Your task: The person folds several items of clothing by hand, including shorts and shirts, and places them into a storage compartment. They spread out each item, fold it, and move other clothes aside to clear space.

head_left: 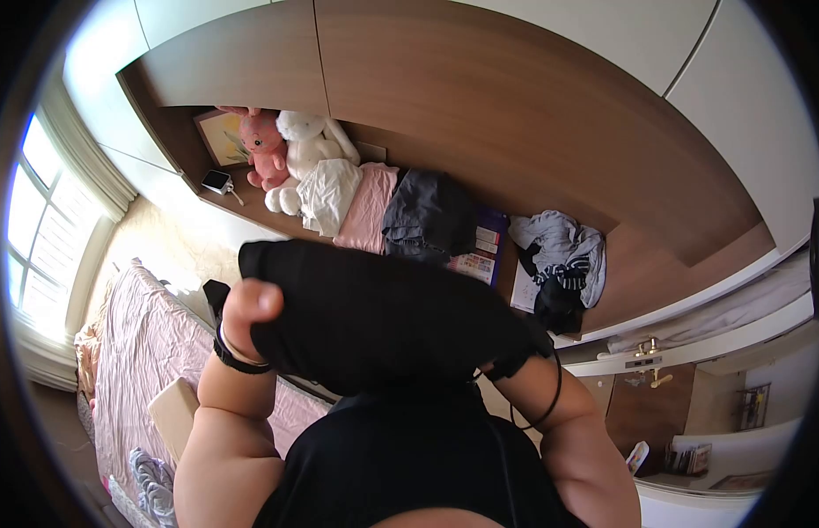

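Note:
A piece of black clothing (383,317) is held up in front of my chest, stretched sideways between my arms; its exact kind does not show. My left hand (249,312) is closed on its left end, thumb on top of the cloth. At the right end, my right hand (490,367) is nearly all hidden by the fabric, so its fingers cannot be made out. Beyond the cloth, a white folded garment (330,195), a pink one (367,204) and a dark grey one (429,214) lie side by side on the wooden shelf (532,194).
Pink and white plush toys (265,150) sit at the shelf's left end. A heap of grey and black clothes (563,255) lies to the right, near a purple printed package (487,246). A bed with a pink cover (145,326) stands left; a door handle (660,378) is at right.

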A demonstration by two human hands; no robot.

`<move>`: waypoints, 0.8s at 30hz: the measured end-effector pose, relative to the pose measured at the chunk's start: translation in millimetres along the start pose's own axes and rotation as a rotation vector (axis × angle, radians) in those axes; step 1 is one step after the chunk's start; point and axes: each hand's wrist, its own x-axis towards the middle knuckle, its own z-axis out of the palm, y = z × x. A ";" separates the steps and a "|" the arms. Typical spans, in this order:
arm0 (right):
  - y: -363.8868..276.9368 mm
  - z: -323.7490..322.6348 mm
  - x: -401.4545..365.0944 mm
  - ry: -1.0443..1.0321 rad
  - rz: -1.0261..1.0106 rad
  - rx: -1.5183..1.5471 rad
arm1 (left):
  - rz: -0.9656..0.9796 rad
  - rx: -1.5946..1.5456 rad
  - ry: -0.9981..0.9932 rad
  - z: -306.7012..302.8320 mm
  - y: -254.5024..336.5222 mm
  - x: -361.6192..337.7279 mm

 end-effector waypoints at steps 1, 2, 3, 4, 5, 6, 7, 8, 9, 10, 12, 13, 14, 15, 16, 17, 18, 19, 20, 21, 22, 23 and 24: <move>12.5 -5.2 -11.1 0.024 -0.009 0.004 | 0.001 -0.044 0.070 6.2 1.4 4.1; 24.3 -9.5 -21.0 0.046 -0.007 0.006 | 0.007 0.012 0.075 0.4 2.7 10.4; 33.2 -10.8 -30.8 0.064 -0.007 0.005 | -0.123 -0.165 0.069 -5.9 0.5 21.9; 38.9 -7.9 -39.0 0.079 -0.003 -0.007 | -0.257 -0.222 0.146 -9.8 -2.1 32.5; 41.8 -6.4 -46.6 0.089 0.005 -0.014 | -0.392 -0.277 0.221 -15.5 -6.6 42.2; 39.6 -0.4 -51.3 0.096 0.013 -0.027 | -0.516 -0.239 0.255 -34.9 -14.6 50.2; 32.1 6.1 -53.9 0.099 0.010 -0.026 | -0.641 -0.199 0.288 -65.9 -27.7 58.5; 19.7 19.0 -54.5 0.106 0.094 -0.080 | -0.713 -0.141 0.316 -106.9 -53.0 61.9; 11.7 26.3 -54.5 0.112 0.176 -0.134 | -0.798 -0.157 0.302 -126.2 -66.9 57.5; 9.6 27.0 -53.8 0.115 0.170 -0.136 | -0.868 0.067 0.344 -126.7 -70.6 55.3; 9.6 28.3 -47.9 0.279 0.267 -0.382 | -0.912 0.502 0.309 -139.2 -67.1 53.2; 9.9 26.9 -45.5 0.278 0.261 -0.386 | -0.883 0.716 0.226 -153.1 -59.6 54.9; 10.5 24.4 -44.1 0.310 0.190 -0.407 | -0.593 0.916 0.274 -161.6 -62.7 54.2; 11.5 23.3 -44.3 0.344 0.124 -0.421 | -0.400 1.224 0.156 -141.8 -49.3 54.1; 7.0 25.0 -42.9 0.345 0.122 -0.417 | -0.133 1.257 -0.062 -122.5 -40.0 55.3; -1.8 28.6 -40.6 0.369 0.103 -0.345 | 0.134 1.268 -0.278 -105.3 -36.3 55.9; -7.9 30.1 -37.4 0.391 0.083 -0.274 | 0.084 1.053 -0.412 -92.7 -37.0 53.7; -11.2 28.9 -35.1 0.388 0.081 -0.272 | 0.038 0.832 -0.536 -83.5 -40.9 51.6; -14.4 27.8 -32.6 0.450 0.064 -0.174 | -0.091 0.665 -0.627 -85.0 -51.1 49.1; -17.9 26.7 -31.5 0.509 0.048 -0.078 | -0.204 0.496 -0.715 -97.1 -65.5 47.9; -21.7 25.7 -31.8 0.553 0.007 -0.026 | -0.181 0.403 -0.646 -83.7 -69.1 43.3; -27.5 26.5 -32.0 0.546 0.011 -0.032 | -0.156 0.310 -0.577 -71.3 -72.2 37.1; -34.2 29.1 -32.8 0.565 -0.015 0.073 | -0.147 0.314 -0.574 -88.3 -90.9 22.2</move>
